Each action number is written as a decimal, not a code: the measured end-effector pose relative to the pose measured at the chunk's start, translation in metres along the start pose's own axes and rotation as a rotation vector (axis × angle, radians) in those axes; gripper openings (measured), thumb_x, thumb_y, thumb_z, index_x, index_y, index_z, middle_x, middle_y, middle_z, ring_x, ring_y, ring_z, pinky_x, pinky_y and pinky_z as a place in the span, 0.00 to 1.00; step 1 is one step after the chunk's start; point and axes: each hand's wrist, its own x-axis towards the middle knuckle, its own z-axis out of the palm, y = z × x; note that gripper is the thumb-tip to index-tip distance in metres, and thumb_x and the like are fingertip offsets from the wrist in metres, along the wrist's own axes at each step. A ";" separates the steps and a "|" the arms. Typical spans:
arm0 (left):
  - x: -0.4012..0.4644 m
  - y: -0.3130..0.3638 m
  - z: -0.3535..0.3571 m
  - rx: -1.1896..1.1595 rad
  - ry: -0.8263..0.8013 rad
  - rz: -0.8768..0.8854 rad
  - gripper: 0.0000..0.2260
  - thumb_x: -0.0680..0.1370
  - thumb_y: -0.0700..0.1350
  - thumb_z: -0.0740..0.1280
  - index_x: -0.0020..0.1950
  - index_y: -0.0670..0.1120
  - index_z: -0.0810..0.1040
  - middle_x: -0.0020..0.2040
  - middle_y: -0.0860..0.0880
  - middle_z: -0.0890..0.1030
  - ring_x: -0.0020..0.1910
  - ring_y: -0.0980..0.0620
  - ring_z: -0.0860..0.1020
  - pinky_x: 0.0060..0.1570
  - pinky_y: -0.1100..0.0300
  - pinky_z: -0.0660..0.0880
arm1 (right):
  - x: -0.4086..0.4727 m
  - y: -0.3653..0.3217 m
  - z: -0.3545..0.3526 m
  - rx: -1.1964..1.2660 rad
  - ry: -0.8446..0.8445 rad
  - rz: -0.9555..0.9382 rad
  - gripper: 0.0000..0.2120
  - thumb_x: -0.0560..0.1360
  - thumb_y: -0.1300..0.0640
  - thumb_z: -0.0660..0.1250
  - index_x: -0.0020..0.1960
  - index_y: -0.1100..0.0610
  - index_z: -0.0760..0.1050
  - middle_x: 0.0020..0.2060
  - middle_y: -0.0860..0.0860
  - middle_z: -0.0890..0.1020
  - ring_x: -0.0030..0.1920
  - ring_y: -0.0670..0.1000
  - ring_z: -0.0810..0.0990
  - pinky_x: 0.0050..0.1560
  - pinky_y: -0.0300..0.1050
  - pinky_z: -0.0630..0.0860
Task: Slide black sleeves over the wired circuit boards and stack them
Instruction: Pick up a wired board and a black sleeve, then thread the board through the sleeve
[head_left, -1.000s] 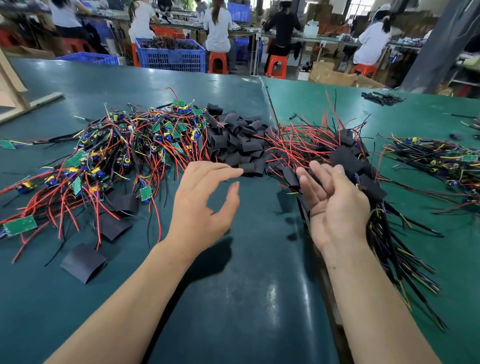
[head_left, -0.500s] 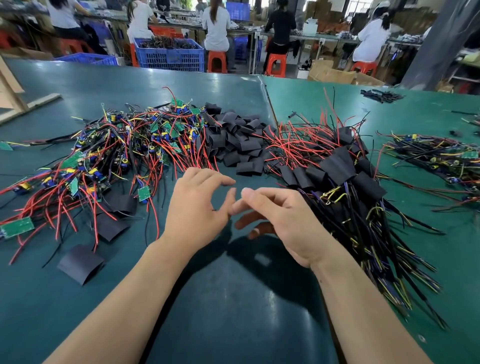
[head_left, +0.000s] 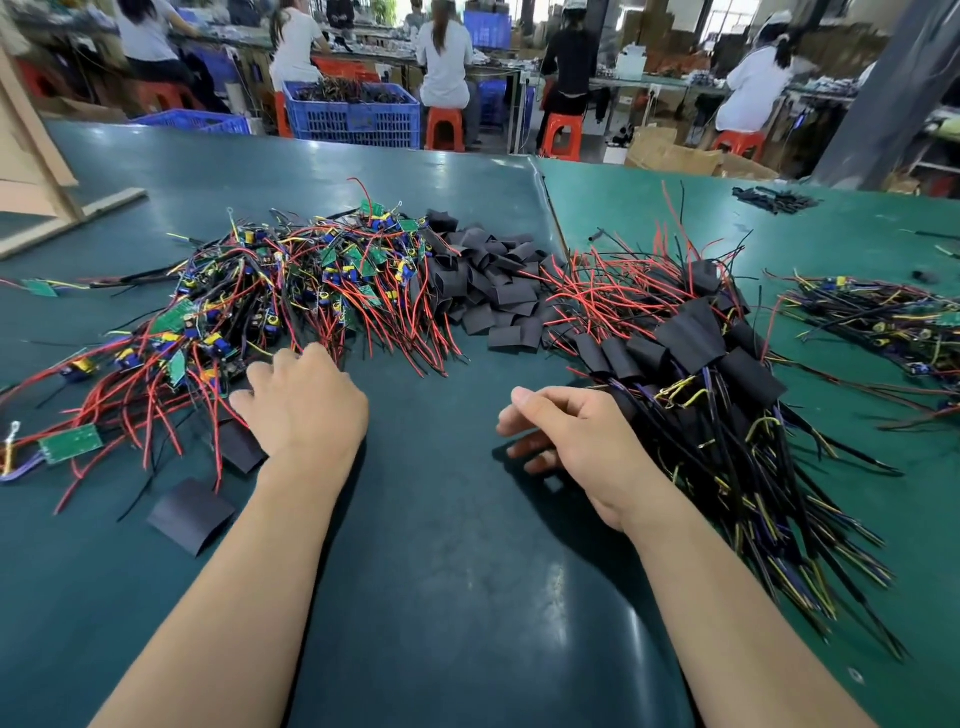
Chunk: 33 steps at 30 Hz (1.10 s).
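Observation:
A tangle of wired circuit boards (head_left: 291, 291) with red and black leads covers the left of the green table (head_left: 441, 571). A heap of loose black sleeves (head_left: 493, 291) lies behind the middle. On the right sits the stack of sleeved boards (head_left: 696, 364), wires fanning toward me. My left hand (head_left: 306, 405) lies palm down at the near edge of the tangle, fingers reaching left over the red wires and touching them. My right hand (head_left: 571, 441) hovers beside the stack, its fingers loosely curled and holding nothing.
Two flat sleeves (head_left: 189, 514) (head_left: 241, 447) and a bare green board (head_left: 70, 441) lie near my left arm. Another wire bundle (head_left: 883, 322) sits far right. A wooden frame (head_left: 31, 171) stands at the back left. Beyond the table are blue crates (head_left: 353, 114) and seated people.
My left hand has moved left and down onto the edge of the wire tangle. My right hand left the stack, came toward the middle, then drew back beside the stack, empty.

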 end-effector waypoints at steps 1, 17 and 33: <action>0.003 -0.003 -0.002 -0.031 0.008 0.006 0.13 0.78 0.46 0.66 0.59 0.41 0.77 0.58 0.37 0.78 0.60 0.35 0.73 0.58 0.43 0.67 | 0.000 0.000 0.000 0.002 0.000 -0.002 0.14 0.80 0.54 0.66 0.39 0.58 0.81 0.37 0.51 0.86 0.34 0.50 0.81 0.31 0.37 0.76; -0.066 0.052 -0.024 -0.960 0.108 0.673 0.18 0.74 0.43 0.73 0.64 0.48 0.77 0.54 0.57 0.82 0.46 0.54 0.78 0.50 0.63 0.74 | 0.001 0.002 0.005 0.252 -0.143 -0.156 0.14 0.74 0.46 0.67 0.54 0.55 0.79 0.41 0.50 0.84 0.32 0.48 0.81 0.26 0.40 0.75; -0.041 0.052 0.007 -0.535 0.003 0.661 0.08 0.77 0.40 0.68 0.55 0.41 0.82 0.52 0.45 0.82 0.54 0.44 0.77 0.58 0.57 0.68 | -0.001 -0.018 -0.019 0.457 0.532 -0.658 0.02 0.79 0.58 0.61 0.49 0.55 0.72 0.44 0.56 0.80 0.33 0.52 0.79 0.33 0.42 0.77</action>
